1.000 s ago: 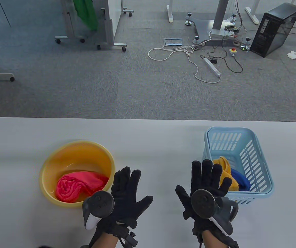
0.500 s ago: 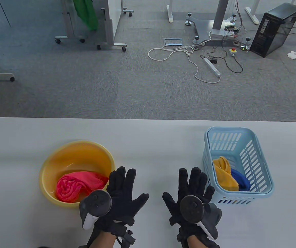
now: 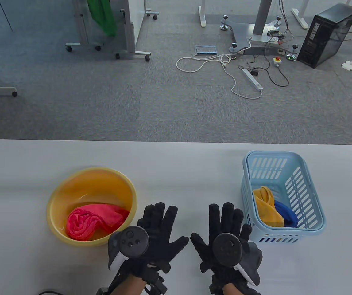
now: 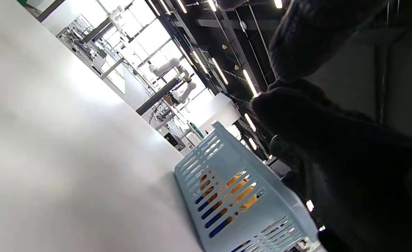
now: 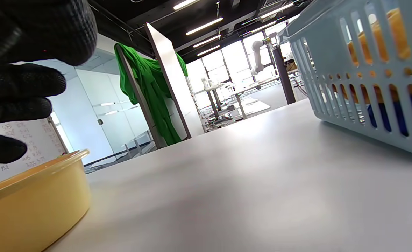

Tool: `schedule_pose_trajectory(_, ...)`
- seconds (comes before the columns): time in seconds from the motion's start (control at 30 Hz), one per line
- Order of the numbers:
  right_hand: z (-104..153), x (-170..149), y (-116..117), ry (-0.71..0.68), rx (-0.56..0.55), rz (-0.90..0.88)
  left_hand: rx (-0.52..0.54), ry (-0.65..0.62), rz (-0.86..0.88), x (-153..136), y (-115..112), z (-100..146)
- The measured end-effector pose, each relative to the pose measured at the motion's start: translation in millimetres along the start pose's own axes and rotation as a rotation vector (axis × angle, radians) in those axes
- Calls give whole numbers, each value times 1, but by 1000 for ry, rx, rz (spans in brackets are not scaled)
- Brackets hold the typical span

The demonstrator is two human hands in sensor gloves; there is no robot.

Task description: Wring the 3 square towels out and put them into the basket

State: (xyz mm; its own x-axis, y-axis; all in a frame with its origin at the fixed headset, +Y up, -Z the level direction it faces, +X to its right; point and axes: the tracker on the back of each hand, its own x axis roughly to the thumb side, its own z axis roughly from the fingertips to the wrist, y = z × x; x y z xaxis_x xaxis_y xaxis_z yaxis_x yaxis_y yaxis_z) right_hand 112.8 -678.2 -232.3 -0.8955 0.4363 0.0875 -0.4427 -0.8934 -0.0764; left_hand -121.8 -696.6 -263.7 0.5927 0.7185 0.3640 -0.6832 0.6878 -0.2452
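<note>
Towels first: two of the three already lie in the basket, and one remains in the basin, so you are between towels, with the last wring-and-place cycle not yet begun.

Nearest you, both hands hover low over the counter between the two containers. Your left hand has its fingers straight and spread, holding nothing, just beside the basin's near right rim. Your right hand is equally flat and spread, also holding nothing, its fingers just beside the basket's near left corner.

The next move, by this reading, calls for both hands to go left into the yellow basin, gather the pink towel, lift it above the rim and twist it there so that the runoff falls back into the basin. Grip it at two separate points; a single bunched grip will not wring it.

The pink towel lies crumpled in folds against the near inner wall of the basin, with a shallow film of water apparently beside it. It looks soft and limp; expect it to sag and drip when raised.

Farther right, the light blue slotted basket holds the yellow towel bunched at its near left, touching the dark blue towel to its right.
</note>
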Motion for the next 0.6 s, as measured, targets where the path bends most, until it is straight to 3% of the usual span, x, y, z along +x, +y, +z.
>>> schedule_pose_trajectory(0.2,-1,-4,-2,20,41,-22,-41,15,-321,1,32,-11)
schedule_pose_trajectory(0.47,1,-8,-10,37,36,-37,-10,57,-483,6,92,-25)
schedule_pose_trajectory(0.6,1,-8,-10,36,48,-21,22,94,-536,6,133,-32)
